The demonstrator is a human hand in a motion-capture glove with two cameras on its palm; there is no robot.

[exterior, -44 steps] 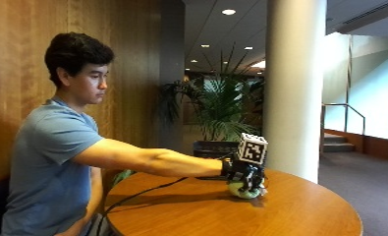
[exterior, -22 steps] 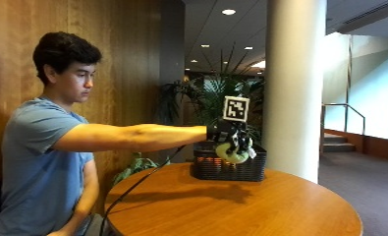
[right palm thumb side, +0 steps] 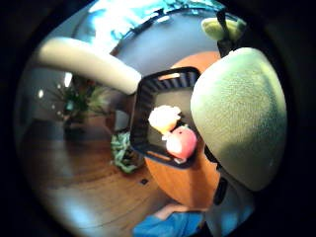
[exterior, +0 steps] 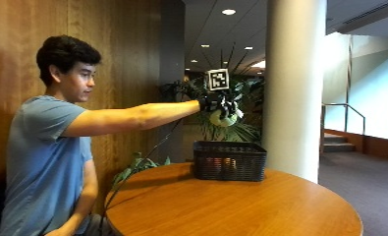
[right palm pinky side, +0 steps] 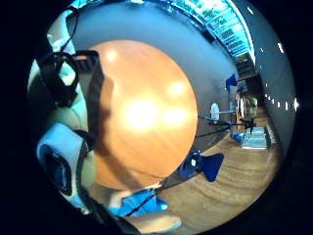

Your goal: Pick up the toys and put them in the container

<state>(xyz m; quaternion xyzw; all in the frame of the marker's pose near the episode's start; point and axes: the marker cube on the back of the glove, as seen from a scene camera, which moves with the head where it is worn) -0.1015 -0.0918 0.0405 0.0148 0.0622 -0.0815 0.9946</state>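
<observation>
The round wooden bench (exterior: 246,206) carries a black slatted basket (exterior: 229,161), which serves as the landmark here; it stands toward the far edge, in front of a white pillar (exterior: 296,88).

Nearest the palm, the thumb-side view is largely filled by a pale green toy (right palm thumb side: 239,116), rounded and fuzzy-looking. In the outside view the gloved right hand (exterior: 218,104) has its fingers curled round that toy (exterior: 221,118), holding it in the air well above the basket, roughly over its near-left part.

Below the toy, inside the basket (right palm thumb side: 143,94), lie two toys already: a yellowish one (right palm thumb side: 164,118) and a pink one (right palm thumb side: 180,142), touching each other near the middle of its floor.

Beyond the basket stand potted plants (exterior: 236,98) and the pillar.

The step in hand appears to be the drop. To do it well, I would bring the hand down toward the basket's rim before letting go, since a soft round toy let fall from this height could bounce off the two inside or clip the rim and roll across the bench. Centring the hand over the open mouth, away from the rim, looks wise. Then the fingers should open fully so the toy does not cling to the glove.
</observation>
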